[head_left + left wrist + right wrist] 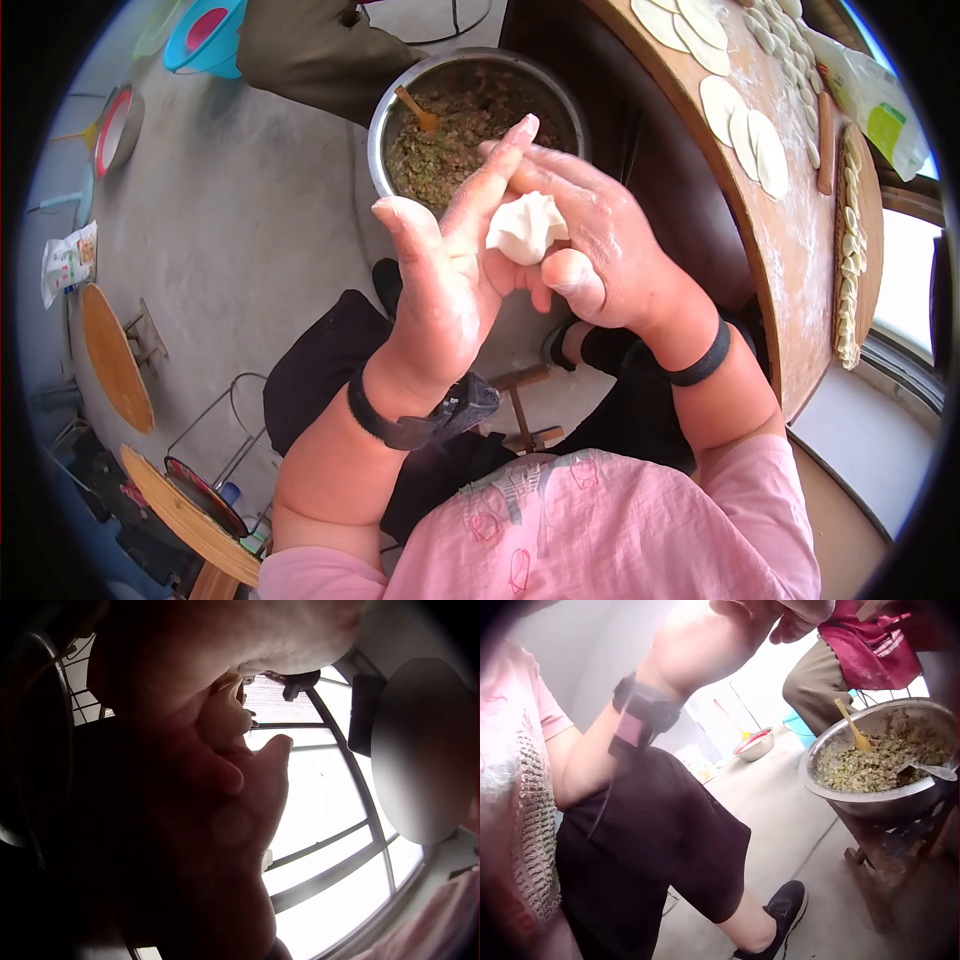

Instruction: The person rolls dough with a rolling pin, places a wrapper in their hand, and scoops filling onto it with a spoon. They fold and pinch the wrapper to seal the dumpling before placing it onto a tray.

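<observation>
Both floury hands meet over the bowl with a small white dumpling (527, 228) between them, its dough gathered into uneven points. The left hand (440, 275) has its thumb raised away from the dough and its index finger straight, touching the right fingers. Curled fingertips show just beneath the dumpling. The right hand (605, 230) holds the dumpling between its thumb and fingers, the thumb at the lower right side. In the left wrist view the hands are dark against bright windows and the dumpling is hidden.
A steel bowl (808, 771) of chopped filling with a yellow spoon (855, 727) stands on a low wooden stand. On the wooden table (690, 100) at right lie dough wrappers (757, 150), small dough pieces, a rolling pin (826, 145) and a board with finished dumplings (850, 250). Another person's leg (310, 50) is beyond.
</observation>
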`<state>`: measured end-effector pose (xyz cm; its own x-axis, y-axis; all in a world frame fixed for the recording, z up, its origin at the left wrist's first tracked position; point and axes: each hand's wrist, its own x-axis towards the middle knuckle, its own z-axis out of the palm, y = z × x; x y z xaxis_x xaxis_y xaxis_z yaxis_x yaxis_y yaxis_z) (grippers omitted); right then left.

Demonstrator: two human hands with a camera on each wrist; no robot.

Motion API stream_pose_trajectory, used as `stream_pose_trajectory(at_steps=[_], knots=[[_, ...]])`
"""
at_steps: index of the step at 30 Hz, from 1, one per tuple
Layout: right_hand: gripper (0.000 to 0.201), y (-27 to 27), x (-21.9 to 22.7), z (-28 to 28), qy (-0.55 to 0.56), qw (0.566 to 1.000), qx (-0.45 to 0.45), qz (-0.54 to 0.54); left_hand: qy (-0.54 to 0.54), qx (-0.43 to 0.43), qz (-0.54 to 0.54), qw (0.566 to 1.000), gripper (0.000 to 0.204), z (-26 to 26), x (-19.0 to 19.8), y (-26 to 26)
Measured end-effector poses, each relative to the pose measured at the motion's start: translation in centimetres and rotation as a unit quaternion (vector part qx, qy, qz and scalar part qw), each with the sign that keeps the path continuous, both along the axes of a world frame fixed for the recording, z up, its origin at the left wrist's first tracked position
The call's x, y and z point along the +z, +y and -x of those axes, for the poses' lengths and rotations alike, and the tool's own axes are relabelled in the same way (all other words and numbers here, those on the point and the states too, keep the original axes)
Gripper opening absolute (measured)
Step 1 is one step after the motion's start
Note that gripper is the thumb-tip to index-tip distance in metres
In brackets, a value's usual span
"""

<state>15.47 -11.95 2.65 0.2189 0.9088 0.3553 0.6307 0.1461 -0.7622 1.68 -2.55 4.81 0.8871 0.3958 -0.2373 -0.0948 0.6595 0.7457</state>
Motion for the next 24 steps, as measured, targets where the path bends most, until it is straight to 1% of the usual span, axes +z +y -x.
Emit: stream_pose_trajectory(at_steps=[1,3,4,5,7,8,10,11,13,14,16,17,20,21,23,24], knots=[[0.078,-0.1,0.0,-0.2,-0.042,0.999,-0.022,-0.001,-0.024,-0.014,-0.016,0.999,0.121,0.2,-0.3,0.3],[0.065,-0.3,0.6,-0.4,-0.032,0.998,-0.054,0.006,-0.048,-0.036,-0.027,0.998,0.122,0.4,-1.1,1.1],[0.060,-0.4,1.1,-0.3,0.025,0.998,-0.059,0.022,-0.060,-0.048,-0.032,0.997,0.122,0.5,-1.3,1.3],[0.054,-0.7,1.6,-0.3,0.082,0.994,-0.063,0.038,-0.045,-0.037,-0.037,0.998,0.123,0.5,-1.2,1.2],[0.032,-0.5,2.4,-0.5,0.094,0.994,-0.060,0.002,-0.014,-0.016,-0.046,0.999,0.124,0.2,-0.8,1.0],[0.029,-0.4,3.0,-0.2,0.160,0.984,-0.064,0.036,-0.001,-0.014,-0.079,0.997,0.124,0.0,-0.7,0.9],[0.022,-0.3,4.1,0.8,0.289,0.949,-0.073,0.104,0.024,-0.014,-0.144,0.989,0.124,-0.2,-0.5,0.7],[0.013,-0.2,3.4,0.7,0.229,0.970,-0.062,0.062,0.019,-0.022,-0.119,0.992,0.122,-0.2,-0.5,0.6],[0.011,-0.2,2.9,0.0,0.095,0.993,-0.070,0.018,0.008,-0.039,-0.068,0.997,0.119,0.0,-0.5,0.7],[0.010,-0.3,2.7,-0.2,0.026,0.997,-0.073,-0.005,0.006,-0.014,0.011,1.000,0.118,-0.3,-0.2,0.4],[0.018,-0.5,2.3,-0.6,-0.044,0.995,-0.078,-0.031,-0.001,0.036,0.168,0.985,0.115,-1.1,0.7,-0.2],[0.025,-0.6,2.3,-0.7,-0.067,0.994,-0.079,-0.042,-0.059,0.008,0.235,0.970,0.115,-0.6,0.1,0.3],[0.048,-0.8,2.4,-0.9,-0.112,0.988,-0.074,-0.072,-0.196,-0.075,0.279,0.937,0.115,-0.2,-1.7,1.2],[0.064,-0.6,2.6,-1.1,-0.122,0.988,-0.057,-0.072,-0.184,-0.070,0.278,0.940,0.115,-0.2,-1.2,1.2],[0.063,0.2,2.1,-1.8,-0.133,0.987,-0.004,-0.089,-0.159,-0.060,0.275,0.946,0.115,-0.4,0.1,1.3],[0.059,0.2,2.1,-1.9,-0.130,0.988,0.024,-0.076,-0.155,-0.061,0.268,0.949,0.115,-0.2,-0.2,1.3]])
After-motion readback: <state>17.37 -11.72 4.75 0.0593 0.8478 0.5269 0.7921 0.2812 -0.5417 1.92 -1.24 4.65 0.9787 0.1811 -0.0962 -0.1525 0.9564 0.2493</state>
